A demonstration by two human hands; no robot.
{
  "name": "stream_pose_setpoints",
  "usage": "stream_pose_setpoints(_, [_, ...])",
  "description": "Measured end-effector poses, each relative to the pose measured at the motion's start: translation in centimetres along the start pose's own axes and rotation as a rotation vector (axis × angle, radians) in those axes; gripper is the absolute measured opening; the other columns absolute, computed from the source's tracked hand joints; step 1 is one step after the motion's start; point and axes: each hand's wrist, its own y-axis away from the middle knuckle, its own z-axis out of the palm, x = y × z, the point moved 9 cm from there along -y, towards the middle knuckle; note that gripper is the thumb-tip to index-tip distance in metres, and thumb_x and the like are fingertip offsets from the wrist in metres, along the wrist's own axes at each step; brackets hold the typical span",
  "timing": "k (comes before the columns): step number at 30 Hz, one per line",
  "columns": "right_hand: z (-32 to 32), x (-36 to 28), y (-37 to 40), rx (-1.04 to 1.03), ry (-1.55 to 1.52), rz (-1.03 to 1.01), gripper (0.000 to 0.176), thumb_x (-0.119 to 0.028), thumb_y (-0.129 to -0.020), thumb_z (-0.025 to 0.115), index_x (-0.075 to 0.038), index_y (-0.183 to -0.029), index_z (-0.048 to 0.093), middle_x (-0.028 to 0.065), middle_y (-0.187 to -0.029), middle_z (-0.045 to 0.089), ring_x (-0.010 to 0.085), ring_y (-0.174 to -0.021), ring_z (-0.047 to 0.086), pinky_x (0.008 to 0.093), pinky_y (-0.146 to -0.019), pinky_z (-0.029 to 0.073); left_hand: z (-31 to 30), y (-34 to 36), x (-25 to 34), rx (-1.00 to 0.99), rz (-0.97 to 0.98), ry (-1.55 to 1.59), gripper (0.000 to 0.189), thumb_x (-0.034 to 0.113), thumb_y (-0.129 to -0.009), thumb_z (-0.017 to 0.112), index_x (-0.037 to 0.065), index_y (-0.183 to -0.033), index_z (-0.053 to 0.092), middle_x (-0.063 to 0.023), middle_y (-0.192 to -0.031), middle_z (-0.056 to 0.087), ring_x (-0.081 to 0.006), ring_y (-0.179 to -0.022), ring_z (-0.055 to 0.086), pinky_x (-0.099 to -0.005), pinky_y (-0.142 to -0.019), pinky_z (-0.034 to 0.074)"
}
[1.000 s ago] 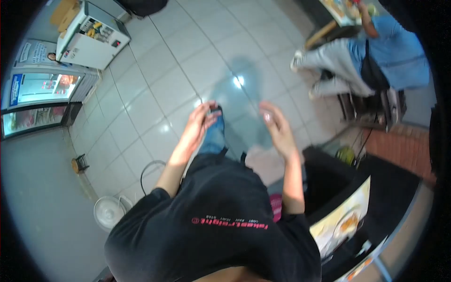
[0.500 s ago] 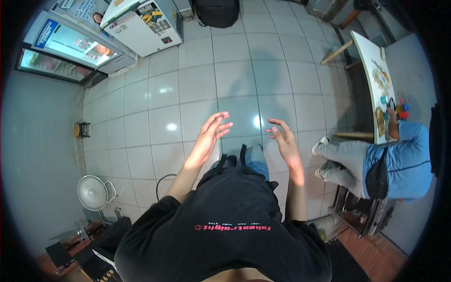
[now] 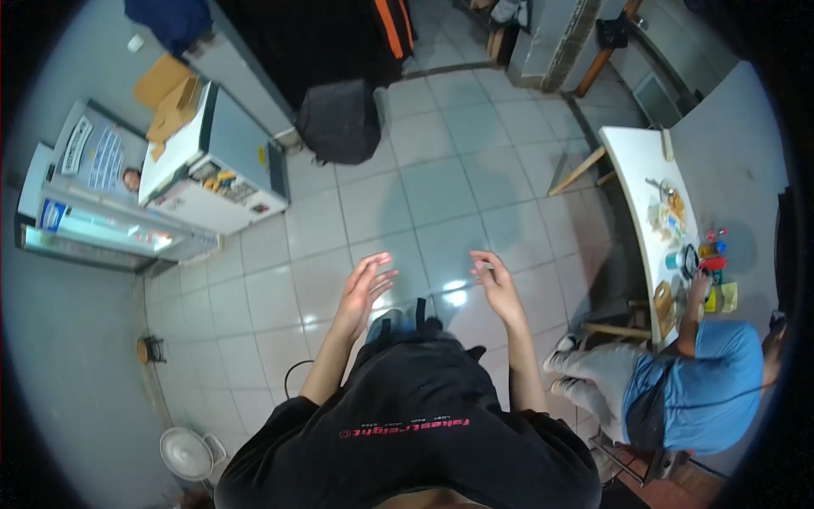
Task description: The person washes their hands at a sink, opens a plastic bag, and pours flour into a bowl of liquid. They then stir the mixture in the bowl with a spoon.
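Observation:
Both of my hands are held out in front of my black shirt, above the tiled floor. My left hand has its fingers loosely curved and apart, with nothing in it. Facing it across a gap, my right hand is empty too, its fingers slightly bent and spread. Neither hand touches anything.
To the right, a person in a blue shirt stands at a white table bearing food, a cup and a cutting board. A black bag sits ahead. At left are a white freezer, glass-door fridge and stool.
My view has tilted up, so the bag, freezer and table sit lower and more wall and doorway show. My hands stay raised, empty and apart.

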Motion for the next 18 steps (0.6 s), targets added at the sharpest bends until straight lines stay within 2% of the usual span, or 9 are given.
stream_pose_setpoints(2, [-1.5,-4.3,-7.0,0.005,0.039,-0.052,0.031,-0.027,-0.103,0.049,-0.01,-0.127,0.056,0.0091,-0.128,0.055,0.0215,-0.113,0.057,0.0341,-0.092,0.047,-0.5,-6.5,2.7,0.103,0.006,0.023,0.045,0.036,-0.104,0.043,0.006,-0.138,0.043,-0.012,-0.137,0.049,-0.0298,-0.124,0.052,-0.0433,-0.106,0.04])
stream_pose_setpoints(3, [-2.1,-7.3,-10.3,0.022,0.081,-0.155,0.032,-0.029,-0.103,0.049,-0.01,-0.128,0.055,0.011,-0.131,0.053,0.0235,-0.117,0.054,0.0352,-0.094,0.046,-1.0,-10.2,3.2,0.134,-0.017,0.012,0.052,0.04,-0.102,0.046,0.007,-0.141,0.04,-0.0133,-0.139,0.047,-0.0301,-0.124,0.052,-0.0437,-0.106,0.04])
stream_pose_setpoints(4, [-2.6,-9.7,-13.7,0.042,0.123,-0.257,0.033,-0.031,-0.103,0.048,-0.011,-0.129,0.055,0.0129,-0.134,0.051,0.0255,-0.121,0.051,0.0363,-0.097,0.045,-1.0,-13.9,3.8,0.108,-0.002,0.003,0.052,0.04,-0.102,0.046,0.007,-0.141,0.04,-0.0133,-0.139,0.047,-0.0301,-0.124,0.052,-0.0437,-0.106,0.04])
stream_pose_setpoints(6, [-4.0,-11.0,-20.5,0.088,0.118,-0.286,0.036,-0.035,-0.104,0.046,-0.011,-0.13,0.054,0.0156,-0.137,0.047,0.0287,-0.123,0.049,0.0376,-0.102,0.041,-1.5,-21.3,3.9,0.106,-0.048,0.042,0.055,0.043,-0.101,0.048,0.007,-0.141,0.04,-0.0142,-0.139,0.047,-0.0304,-0.123,0.052,-0.0433,-0.105,0.041])
stream_pose_setpoints(8, [-5.8,-11.4,-26.7,0.114,0.068,-0.259,0.042,-0.038,-0.105,0.041,-0.006,-0.13,0.054,0.0126,-0.134,0.05,0.0258,-0.13,0.043,0.036,-0.11,0.031,-0.5,-29.3,4.7,0.073,-0.075,0.001,0.056,0.044,-0.1,0.049,0.007,-0.141,0.04,-0.0146,-0.139,0.047,-0.0302,-0.123,0.053,-0.043,-0.104,0.041])
stream_pose_setpoints(11, [-10.3,-11.2,-33.5,0.196,-0.064,-0.121,0.042,-0.038,-0.105,0.04,-0.007,-0.131,0.054,0.0133,-0.136,0.048,0.0264,-0.133,0.041,0.0358,-0.111,0.029,4.8,-40.8,6.0,-0.085,-0.12,-0.065,0.051,0.041,-0.103,0.045,0.006,-0.139,0.042,-0.0123,-0.136,0.049,-0.0269,-0.121,0.054,-0.041,-0.103,0.042])
stream_pose_setpoints(14, [-17.0,-13.6,-36.9,0.322,-0.065,-0.15,0.042,-0.037,-0.105,0.04,-0.007,-0.131,0.054,0.0125,-0.137,0.048,0.0251,-0.133,0.041,0.0349,-0.112,0.029,12.8,-50.5,7.8,-0.285,-0.208,-0.171,0.045,0.036,-0.105,0.042,0.006,-0.138,0.043,-0.0107,-0.134,0.05,-0.0253,-0.121,0.054,-0.0401,-0.101,0.042])
stream_pose_setpoints(15, [-19.9,-13.3,-38.2,0.397,-0.037,-0.179,0.042,-0.036,-0.105,0.041,-0.006,-0.131,0.054,0.0112,-0.135,0.05,0.0236,-0.129,0.044,0.0341,-0.11,0.031,15.9,-53.4,8.9,-0.355,-0.213,-0.197,0.042,0.034,-0.106,0.04,0.006,-0.136,0.045,-0.0099,-0.134,0.051,-0.025,-0.12,0.055,-0.0399,-0.101,0.043])
stream_pose_setpoints(18, [-28.1,-7.8,-41.6,0.6,-0.056,-0.05,0.042,-0.038,-0.105,0.042,-0.007,-0.131,0.055,0.0097,-0.129,0.054,0.0225,-0.121,0.05,0.0351,-0.101,0.04,23.3,-62.6,9.0,-0.506,-0.228,-0.331,0.042,0.036,-0.105,0.04,0.008,-0.135,0.048,-0.0086,-0.134,0.052,-0.0231,-0.119,0.056,-0.0387,-0.101,0.042])
